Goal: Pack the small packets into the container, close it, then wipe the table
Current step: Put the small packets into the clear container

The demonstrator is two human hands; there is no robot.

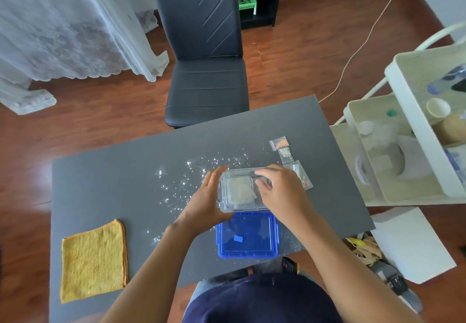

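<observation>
Clear container — both hands on it, lid off.

I count three small packets on the counter, one clear container, one blue lid, one yellow cloth, one black chair, and two hands.

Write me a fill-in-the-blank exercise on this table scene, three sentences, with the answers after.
1. The lid lying on the table just in front of the clear container is ____ in colour.
2. The folded yellow cloth lies to the person's ____ side.
3. The left hand steadies the container while the right hand reaches ____ it.

Missing words: blue; left; into
</observation>
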